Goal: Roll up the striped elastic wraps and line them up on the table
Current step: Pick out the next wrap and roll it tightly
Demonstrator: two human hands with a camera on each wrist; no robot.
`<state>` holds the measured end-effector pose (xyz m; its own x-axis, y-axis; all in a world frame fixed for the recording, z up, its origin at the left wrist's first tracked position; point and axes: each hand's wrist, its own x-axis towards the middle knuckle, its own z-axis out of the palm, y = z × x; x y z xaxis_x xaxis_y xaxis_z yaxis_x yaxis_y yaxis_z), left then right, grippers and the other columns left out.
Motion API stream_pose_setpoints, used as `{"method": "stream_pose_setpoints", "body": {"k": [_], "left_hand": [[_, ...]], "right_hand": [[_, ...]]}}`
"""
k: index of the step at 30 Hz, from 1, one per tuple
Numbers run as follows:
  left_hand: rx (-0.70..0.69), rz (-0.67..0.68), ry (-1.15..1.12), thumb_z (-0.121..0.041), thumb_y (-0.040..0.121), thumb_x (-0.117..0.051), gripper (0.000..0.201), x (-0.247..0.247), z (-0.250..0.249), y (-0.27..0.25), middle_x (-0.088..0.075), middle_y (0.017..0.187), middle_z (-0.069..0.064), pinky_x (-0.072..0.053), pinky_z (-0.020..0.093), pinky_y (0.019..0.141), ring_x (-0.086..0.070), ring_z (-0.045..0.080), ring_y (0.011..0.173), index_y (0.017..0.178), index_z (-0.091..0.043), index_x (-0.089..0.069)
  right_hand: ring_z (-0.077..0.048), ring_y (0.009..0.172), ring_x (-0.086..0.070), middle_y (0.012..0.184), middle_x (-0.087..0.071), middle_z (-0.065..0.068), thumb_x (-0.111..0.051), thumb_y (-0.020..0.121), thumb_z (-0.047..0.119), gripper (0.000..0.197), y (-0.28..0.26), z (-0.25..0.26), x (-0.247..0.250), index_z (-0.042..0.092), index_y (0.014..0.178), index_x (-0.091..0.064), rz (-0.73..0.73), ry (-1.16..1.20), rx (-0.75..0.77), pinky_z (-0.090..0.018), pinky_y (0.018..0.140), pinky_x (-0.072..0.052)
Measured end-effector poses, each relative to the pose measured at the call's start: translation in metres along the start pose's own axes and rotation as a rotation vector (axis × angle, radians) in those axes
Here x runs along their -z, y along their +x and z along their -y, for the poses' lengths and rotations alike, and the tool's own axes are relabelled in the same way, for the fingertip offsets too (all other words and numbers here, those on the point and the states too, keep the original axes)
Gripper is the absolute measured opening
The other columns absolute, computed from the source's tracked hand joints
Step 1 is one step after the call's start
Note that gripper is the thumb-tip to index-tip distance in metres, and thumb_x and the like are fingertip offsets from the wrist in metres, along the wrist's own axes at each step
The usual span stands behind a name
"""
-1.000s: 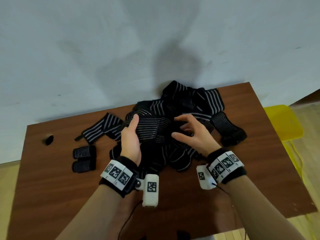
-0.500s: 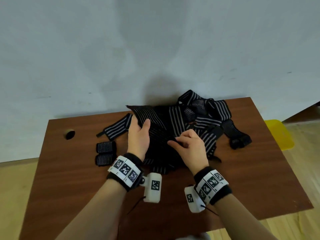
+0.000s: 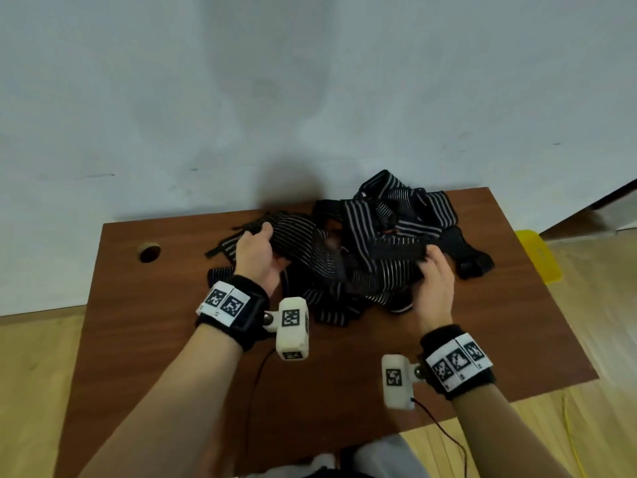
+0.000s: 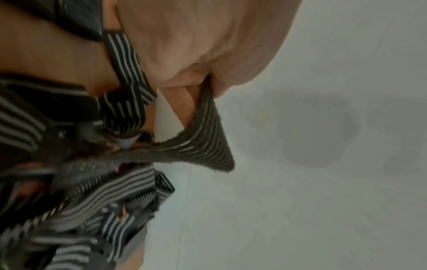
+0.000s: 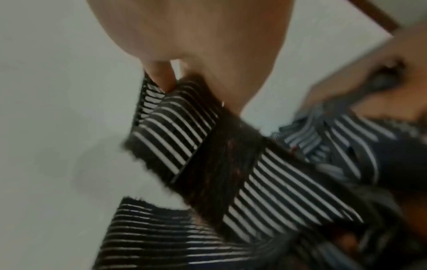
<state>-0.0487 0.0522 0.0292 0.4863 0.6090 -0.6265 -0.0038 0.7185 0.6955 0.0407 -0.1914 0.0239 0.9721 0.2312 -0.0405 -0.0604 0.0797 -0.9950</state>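
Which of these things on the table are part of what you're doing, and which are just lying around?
Part of the job: pile of striped elastic wraps, wrap end in left hand, another in right hand, rolled wrap.

Lying about: yellow object, table hole.

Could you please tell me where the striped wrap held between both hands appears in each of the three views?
Head: held wrap stretched at centre between left hand and right hand.
Left wrist: its end pinched at centre.
Right wrist: its end pinched left of centre.
Shared landmark: the tangled wrap pile.
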Motion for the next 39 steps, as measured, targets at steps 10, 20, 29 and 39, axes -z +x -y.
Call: {"method": "stream_pose_setpoints", "body": {"k": [10,20,29,39], "left_hand": [[-0.016,0.401,0.209,-0.018,0.11,-0.045,0.022,-0.045,-0.006,-0.057,-0.079,0.089,0.0,-0.06,0.03,0.059,-0.076,0.017,0.081,0.114,-0.01,-0.065],[-0.274,0.658,0.646,-0.026,0.103,-0.054,0.029,-0.025,0.056,-0.051,-0.059,0.126,-0.016,-0.046,0.022,0.107,-0.057,-0.009,0.121,0.131,-0.03,-0.052],[-0.132,0.804,0.669,-0.062,0.068,-0.083,0.076,-0.038,0.091,-0.082,-0.071,0.124,-0.007,-0.058,0.035,0.096,-0.068,0.012,0.116,0.133,-0.032,-0.056],[-0.168,0.355,0.506,-0.017,0.102,-0.061,0.018,-0.025,0.099,-0.087,-0.077,0.109,0.013,-0.06,0.034,0.06,-0.076,0.027,0.083,0.118,-0.011,-0.067]], "right_hand": [[-0.001,0.114,-0.064,0.119,-0.068,0.02,-0.086,0.077,0.045,0.059,0.009,0.016,-0.043,0.038,0.126,-0.055,0.616,-0.592,0.107,-0.03,0.099,-0.053],[-0.015,0.089,-0.073,0.091,-0.076,0.001,-0.068,0.099,0.022,0.012,0.023,0.06,-0.032,0.011,0.097,-0.072,0.429,-0.17,0.045,-0.028,0.079,-0.056],[-0.023,0.075,-0.051,0.076,-0.053,-0.014,-0.06,0.102,0.044,0.062,0.054,0.054,-0.005,-0.014,0.081,-0.053,0.208,-0.267,-0.119,-0.04,0.073,-0.043],[-0.035,0.106,-0.071,0.112,-0.074,-0.022,-0.058,0.104,0.041,0.047,0.071,0.035,0.014,-0.003,0.101,-0.07,0.074,-0.066,-0.426,-0.05,0.095,-0.055]]}}
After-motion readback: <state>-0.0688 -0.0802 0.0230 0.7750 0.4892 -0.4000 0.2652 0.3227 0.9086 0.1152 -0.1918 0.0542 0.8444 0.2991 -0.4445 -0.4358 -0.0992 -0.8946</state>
